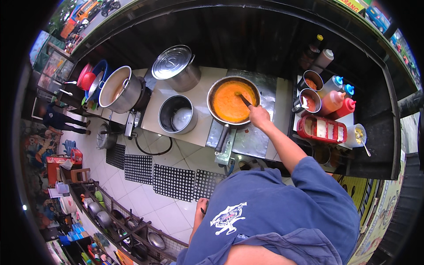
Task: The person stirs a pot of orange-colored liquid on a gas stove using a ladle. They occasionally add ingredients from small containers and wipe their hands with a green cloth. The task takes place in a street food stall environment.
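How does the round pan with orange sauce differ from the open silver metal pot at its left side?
The round metal pan contains orange sauce; the open silver metal pot shows its inside bottom, with no sauce visible.
The pan has a long dark handle, but no such handle shows on the pot.
The right hand holds a slender dark utensil in the pan, while no hand touches the pot.
Both are round and uncovered.

- We count one frying pan (210, 99) and one stirring utensil (244, 100).
- We see three deep metal pots (167, 114) along the counter (152, 106), one lidded.
- We find two small saucepans (300, 106) with reddish contents.
- We count two blue-capped squeeze bottles (329, 86), one red squeeze bottle (342, 110).
- We see one red condiment tray (324, 138).
- We count four perforated black mats (173, 182).
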{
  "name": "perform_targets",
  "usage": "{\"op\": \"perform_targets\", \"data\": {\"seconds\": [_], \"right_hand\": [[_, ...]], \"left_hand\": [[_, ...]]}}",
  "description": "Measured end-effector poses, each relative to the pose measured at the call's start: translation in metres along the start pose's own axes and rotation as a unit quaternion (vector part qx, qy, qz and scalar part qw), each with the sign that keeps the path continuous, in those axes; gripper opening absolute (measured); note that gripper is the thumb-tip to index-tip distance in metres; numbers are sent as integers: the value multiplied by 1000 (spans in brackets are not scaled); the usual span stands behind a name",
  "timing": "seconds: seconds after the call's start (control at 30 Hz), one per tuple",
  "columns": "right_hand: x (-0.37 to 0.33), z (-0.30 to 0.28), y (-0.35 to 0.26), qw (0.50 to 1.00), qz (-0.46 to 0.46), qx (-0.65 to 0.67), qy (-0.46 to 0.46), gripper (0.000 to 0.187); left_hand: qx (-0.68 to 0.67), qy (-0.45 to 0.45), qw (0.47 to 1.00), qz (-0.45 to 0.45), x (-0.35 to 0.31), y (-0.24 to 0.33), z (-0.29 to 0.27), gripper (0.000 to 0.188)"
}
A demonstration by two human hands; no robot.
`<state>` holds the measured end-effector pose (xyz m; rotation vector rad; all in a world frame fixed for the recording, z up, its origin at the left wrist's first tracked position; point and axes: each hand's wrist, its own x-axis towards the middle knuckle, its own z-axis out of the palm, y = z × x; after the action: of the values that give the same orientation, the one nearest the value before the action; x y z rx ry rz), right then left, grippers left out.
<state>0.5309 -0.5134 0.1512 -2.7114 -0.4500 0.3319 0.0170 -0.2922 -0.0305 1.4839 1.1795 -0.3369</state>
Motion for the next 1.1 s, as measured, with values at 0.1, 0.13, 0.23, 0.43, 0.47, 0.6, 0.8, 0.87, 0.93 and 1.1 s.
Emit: {"op": "perform_targets", "data": {"seconds": [0.1, 0.13, 0.23, 0.43, 0.47, 0.6, 0.8, 0.87, 0.93, 1.1], "right_hand": [[-28, -43, -2, 995, -57, -17, -75, 33], [-37, -52, 3, 993, -77, -23, -85, 34], [-51, -65, 0, 988, -86, -46, -120, 36], [6, 8, -6, 999, -34, -3, -23, 34], [9, 13, -3, 998, -49, 5, -36, 34], [-19, -5, -12, 984, -104, 58, -133, 35], [-40, -38, 23, 992, -57, -38, -110, 35], [-21, -28, 24, 998, -18, -29, -58, 33], [2, -16, 14, 999, 1, 15, -41, 33], [18, 24, 12, 988, -87, 111, -61, 33]], "left_hand": [[50, 21, 998, 13, -8, -16, 5, 22], [18, 29, 999, -9, -10, -12, 10, 23], [-61, 38, 997, -6, -5, -26, 9, 26], [-3, -118, 993, -1, 21, -34, -7, 28], [25, -72, 997, -6, 9, -9, 3, 27], [72, 37, 996, -23, -22, 28, 17, 22], [-73, 40, 995, -53, -19, -13, 22, 19], [-83, 35, 994, -63, -18, -15, 21, 19], [-71, 37, 996, -47, -16, -9, 21, 19], [-5, 16, 999, -41, -21, 22, 23, 20]]}}
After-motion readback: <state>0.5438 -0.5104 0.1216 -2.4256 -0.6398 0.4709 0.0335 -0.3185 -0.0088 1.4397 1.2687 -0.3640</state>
